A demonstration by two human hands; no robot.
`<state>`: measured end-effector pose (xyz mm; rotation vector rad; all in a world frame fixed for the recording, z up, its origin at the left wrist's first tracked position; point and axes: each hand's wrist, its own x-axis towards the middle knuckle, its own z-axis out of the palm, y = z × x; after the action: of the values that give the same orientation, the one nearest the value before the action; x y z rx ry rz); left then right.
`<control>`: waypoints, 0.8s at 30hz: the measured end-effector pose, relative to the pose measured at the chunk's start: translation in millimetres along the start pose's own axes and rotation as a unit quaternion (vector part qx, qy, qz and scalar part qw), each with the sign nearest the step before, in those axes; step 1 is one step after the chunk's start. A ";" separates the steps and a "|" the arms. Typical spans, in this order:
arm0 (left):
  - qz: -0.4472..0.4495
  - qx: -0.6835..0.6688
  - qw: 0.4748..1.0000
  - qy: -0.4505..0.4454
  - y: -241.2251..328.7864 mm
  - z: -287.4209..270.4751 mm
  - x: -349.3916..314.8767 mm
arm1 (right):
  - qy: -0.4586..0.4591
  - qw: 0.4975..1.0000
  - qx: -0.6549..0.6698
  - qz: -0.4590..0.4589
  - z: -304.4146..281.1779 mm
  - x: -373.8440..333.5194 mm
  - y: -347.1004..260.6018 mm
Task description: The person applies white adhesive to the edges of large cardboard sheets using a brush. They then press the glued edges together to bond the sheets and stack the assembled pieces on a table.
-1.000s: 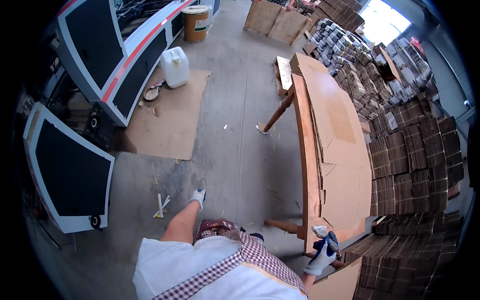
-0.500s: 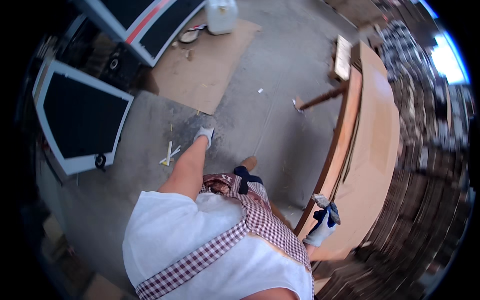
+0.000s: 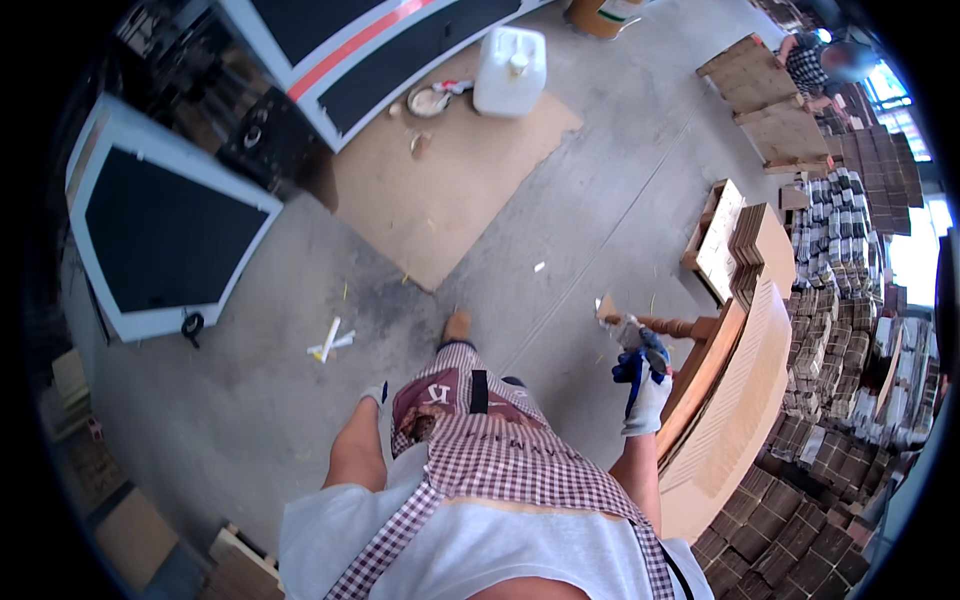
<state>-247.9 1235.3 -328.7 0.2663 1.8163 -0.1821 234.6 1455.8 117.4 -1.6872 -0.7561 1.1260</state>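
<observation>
My right hand [image 3: 645, 392], in a white glove with blue fingers, is raised beside the wooden table [image 3: 700, 385]. Its fingers are wrapped round a dark grey object with a pale, crumpled-looking end [image 3: 626, 330]; its kind is unclear. Cardboard sheets [image 3: 735, 390] lie on the tabletop, just right of that hand. My left hand [image 3: 376, 392], also gloved, hangs low beside my checked apron [image 3: 530, 462]. Only a small part of it shows, and its fingers are mostly hidden. A turned table leg [image 3: 668, 326] sticks out beyond my right hand.
Machine housings with dark panels [image 3: 170, 235] stand at left. A flat cardboard sheet [image 3: 470, 190] on the floor carries a white jug [image 3: 510, 75]. White strips [image 3: 332, 342] lie on the floor. Bundled cardboard stacks [image 3: 820, 350] line the right; another person [image 3: 810, 65] is at far right.
My right hand has moved forward and up with the grey object. My left arm has drawn back toward my body. The view has turned, bringing the person and a brown drum into sight.
</observation>
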 end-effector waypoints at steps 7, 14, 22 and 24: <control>0.192 -0.277 0.942 -0.016 316.2 -31.9 -7.3 | 0.084 0.996 0.000 0.042 -5.0 120.4 -1.8; 0.288 -0.294 0.910 -0.051 659.5 -74.2 -28.7 | 0.098 0.993 0.009 0.063 -15.9 312.8 -7.0; 0.330 -0.277 0.900 -0.069 937.2 -77.3 -71.4 | 0.136 0.986 -0.035 0.087 31.9 483.0 -96.8; 0.341 -0.269 0.899 -0.064 1000.6 -90.3 -54.7 | 0.142 0.983 -0.059 0.098 47.5 520.4 -111.4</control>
<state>-42.7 2216.1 -237.0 0.4627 1.4717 0.7690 393.2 1959.4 35.9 -2.0050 -0.4915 0.9562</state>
